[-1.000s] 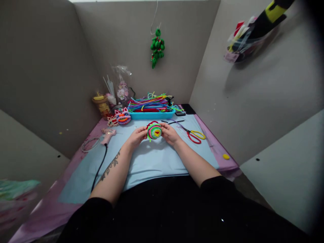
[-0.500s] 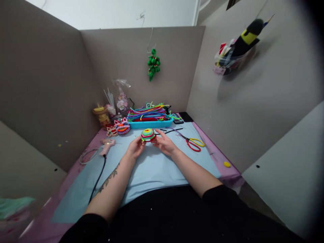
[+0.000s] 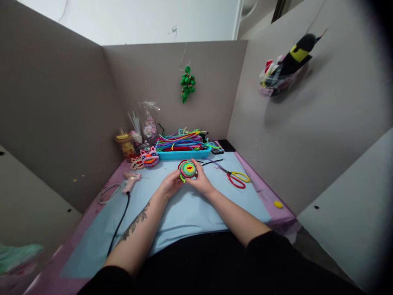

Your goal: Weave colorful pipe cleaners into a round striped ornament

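A small round piece coiled from striped pipe cleaners [image 3: 187, 169], with a red and yellow centre, is held above the blue table cover [image 3: 184, 209]. My left hand [image 3: 171, 184] grips its lower left edge, fingers partly hidden beneath it. On the other side, my right hand [image 3: 201, 179] is closed round the right edge, thumb below and fingers at the top. Behind them stands a blue tray [image 3: 184, 154] heaped with pipe cleaners [image 3: 184, 141]. Black strips [image 3: 212, 162] lie to the right, beside scissors [image 3: 236, 178] with one red and one yellow handle.
At left lie a pink glue gun [image 3: 131, 182] with a black cord and a coiled grey cable [image 3: 108, 194]. Two pipe-cleaner animal faces [image 3: 149, 157] sit near a cup [image 3: 125, 144]. Phones [image 3: 226, 145] rest at the back right. Grey partitions [image 3: 172, 98] enclose the table.
The round piece has been tipped so its coiled top faces me more, and both hands have shifted slightly right with it. The whole view has moved a little.
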A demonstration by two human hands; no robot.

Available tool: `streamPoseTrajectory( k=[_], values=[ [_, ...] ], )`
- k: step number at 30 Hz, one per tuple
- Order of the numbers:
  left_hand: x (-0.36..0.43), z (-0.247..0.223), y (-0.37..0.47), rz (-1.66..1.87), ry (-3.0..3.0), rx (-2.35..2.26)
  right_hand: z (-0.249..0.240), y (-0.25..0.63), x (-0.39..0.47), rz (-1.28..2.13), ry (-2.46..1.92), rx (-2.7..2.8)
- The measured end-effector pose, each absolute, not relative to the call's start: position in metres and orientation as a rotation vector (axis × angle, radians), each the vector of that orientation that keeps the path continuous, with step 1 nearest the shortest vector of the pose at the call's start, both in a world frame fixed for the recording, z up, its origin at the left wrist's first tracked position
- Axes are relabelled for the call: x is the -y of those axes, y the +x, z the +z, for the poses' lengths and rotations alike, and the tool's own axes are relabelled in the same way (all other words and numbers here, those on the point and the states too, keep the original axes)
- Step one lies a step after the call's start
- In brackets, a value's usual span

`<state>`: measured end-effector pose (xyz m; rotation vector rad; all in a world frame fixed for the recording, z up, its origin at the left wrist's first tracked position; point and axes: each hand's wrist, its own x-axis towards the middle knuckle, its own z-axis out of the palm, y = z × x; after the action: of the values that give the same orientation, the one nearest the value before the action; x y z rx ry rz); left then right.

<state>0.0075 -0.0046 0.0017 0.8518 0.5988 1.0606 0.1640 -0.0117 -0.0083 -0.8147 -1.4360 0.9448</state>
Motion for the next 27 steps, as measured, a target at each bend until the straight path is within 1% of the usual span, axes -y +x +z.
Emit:
streamPoseTrajectory(
  k=[2,6,12,18,23,27],
  values=[
    [0.007,0.005,0.007,1.043,0.886,-0.575,-0.007,0.167,0.012,0.863,-0.844,1.478],
    [0.012,0.011,0.006,1.009,0.901,-0.569,-0.003,0.171,0.012,0.862,-0.851,1.469],
    [0.012,0.012,0.008,1.031,0.924,-0.552,-0.002,0.17,0.015,0.711,-0.976,1.462],
    [0.012,0.014,0.009,1.12,0.94,-0.519,-0.005,0.172,0.015,0.599,-0.891,1.628],
    [0.012,0.01,0.01,1.043,1.016,-0.492,-0.003,0.174,0.017,0.553,-0.789,1.754],
    [0.012,0.006,0.011,1.012,1.041,-0.462,-0.006,0.172,0.015,0.499,-0.831,1.768]
  ],
)
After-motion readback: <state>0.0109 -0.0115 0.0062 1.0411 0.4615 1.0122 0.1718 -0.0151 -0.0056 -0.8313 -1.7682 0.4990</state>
